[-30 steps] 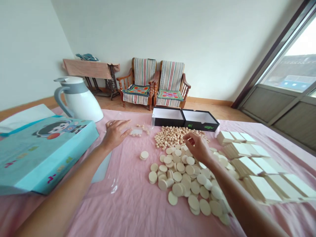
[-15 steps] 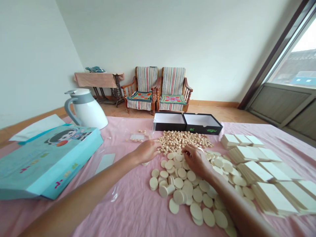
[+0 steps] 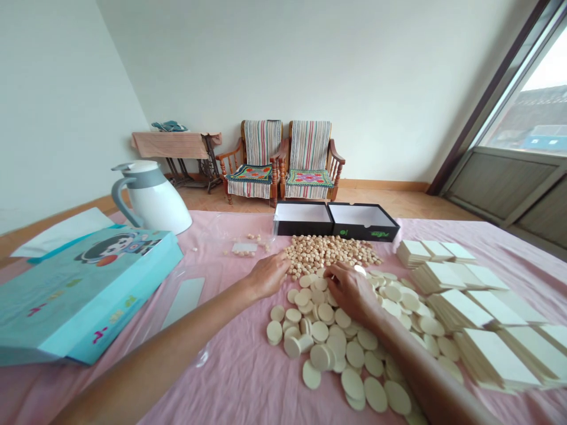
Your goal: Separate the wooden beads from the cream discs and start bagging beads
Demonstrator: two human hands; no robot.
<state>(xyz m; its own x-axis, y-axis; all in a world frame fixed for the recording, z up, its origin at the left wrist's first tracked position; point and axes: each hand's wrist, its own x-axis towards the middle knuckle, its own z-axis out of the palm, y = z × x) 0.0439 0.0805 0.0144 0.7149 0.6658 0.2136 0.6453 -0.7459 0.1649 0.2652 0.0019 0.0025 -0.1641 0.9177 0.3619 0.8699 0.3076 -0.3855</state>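
Observation:
My left hand (image 3: 269,275) is at the left edge of a heap of small wooden beads (image 3: 325,251), its fingers drawn together against the nearest ones. Whatever those fingers grip is hidden. Across from it, my right hand (image 3: 351,288) rests over the border between the beads and a spread of flat round wooden discs (image 3: 320,329). Its fingers curl downward and are closed, but I cannot make out what is in them. Many discs lie loosely overlapping in front of and beneath the right forearm.
Stacks of pale rectangular boards (image 3: 496,354) line the right side. Two open black boxes (image 3: 365,221) stand behind the beads. On the left are a light-blue carton (image 3: 88,289), a white jug (image 3: 157,198) and clear plastic packaging (image 3: 230,227) with a few beads around it.
My left hand has shifted slightly right and toward me, along the bead heap's edge; a disc seen below it earlier no longer shows. My right hand has barely moved.

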